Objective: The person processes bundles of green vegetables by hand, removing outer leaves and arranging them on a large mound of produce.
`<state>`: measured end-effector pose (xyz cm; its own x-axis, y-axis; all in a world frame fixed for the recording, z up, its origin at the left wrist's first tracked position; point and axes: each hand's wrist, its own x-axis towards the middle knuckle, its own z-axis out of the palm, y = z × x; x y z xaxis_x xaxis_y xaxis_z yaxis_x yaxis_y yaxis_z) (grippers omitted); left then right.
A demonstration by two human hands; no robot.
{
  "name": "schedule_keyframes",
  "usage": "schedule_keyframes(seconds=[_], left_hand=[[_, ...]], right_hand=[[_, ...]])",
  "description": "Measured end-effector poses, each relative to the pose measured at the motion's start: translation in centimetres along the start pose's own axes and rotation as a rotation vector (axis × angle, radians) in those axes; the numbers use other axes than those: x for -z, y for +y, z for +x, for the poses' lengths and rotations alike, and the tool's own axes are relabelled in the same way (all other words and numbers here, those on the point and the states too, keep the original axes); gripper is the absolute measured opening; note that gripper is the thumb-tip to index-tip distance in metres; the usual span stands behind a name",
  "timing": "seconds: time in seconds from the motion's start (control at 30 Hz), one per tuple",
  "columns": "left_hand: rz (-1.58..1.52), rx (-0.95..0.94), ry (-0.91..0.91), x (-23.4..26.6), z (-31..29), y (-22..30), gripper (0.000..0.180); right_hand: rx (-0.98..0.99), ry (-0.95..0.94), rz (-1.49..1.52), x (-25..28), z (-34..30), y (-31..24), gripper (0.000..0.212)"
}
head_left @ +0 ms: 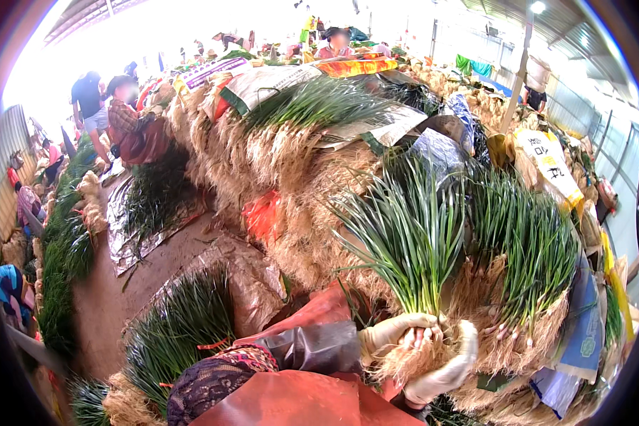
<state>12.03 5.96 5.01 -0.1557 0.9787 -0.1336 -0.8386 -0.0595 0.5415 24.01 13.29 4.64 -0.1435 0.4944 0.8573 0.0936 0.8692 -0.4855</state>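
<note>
A bunch of green onions (422, 248) stands upright in front of me, its green leaves fanned out at the top and pale roots (408, 363) hanging below. My left hand (392, 332), in a pale glove, closes round the base of the bunch from the left. From the right, my right hand (447, 370), gloved as well, curls round the root end. Pinkish stem bases or fingertips show between the hands; which they are, I cannot tell. Close by on the right, another pile of green onions (536, 255) rests with its roots toward me.
A tall stack of rooted onions (312, 192) rises ahead, partly covered by sacks (277, 86). Tied bundles (181, 330) lie at the lower left, beside plastic sheeting (238, 280). A seated person (135, 121) is at the far left. A blue sack (582, 334) hangs at the right.
</note>
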Motion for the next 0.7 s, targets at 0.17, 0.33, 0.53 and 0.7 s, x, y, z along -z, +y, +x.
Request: schedule_keyframes(seconds=[0.17,0.33,0.53,0.7], left_hand=[[-0.269,-0.121,-0.3,2.4,-1.3,-0.3,0.029],[-0.36,-0.076,-0.546,3.9,-3.4,0.2,0.027],[0.116,-0.119,-0.108,8.0,-3.6,-1.1,0.021],[0.05,-0.088,-0.008,9.2,-3.3,-2.8,0.022]], right_hand=[[-0.65,-0.55,0.752,-0.6,0.9,-0.9,0.042],[-0.601,-0.658,0.55,-1.7,-1.5,-0.5,0.041],[-0.614,-0.765,0.532,-3.1,-2.4,-0.6,0.04],[-0.649,-0.8,0.522,-3.3,-3.4,-0.6,0.039]])
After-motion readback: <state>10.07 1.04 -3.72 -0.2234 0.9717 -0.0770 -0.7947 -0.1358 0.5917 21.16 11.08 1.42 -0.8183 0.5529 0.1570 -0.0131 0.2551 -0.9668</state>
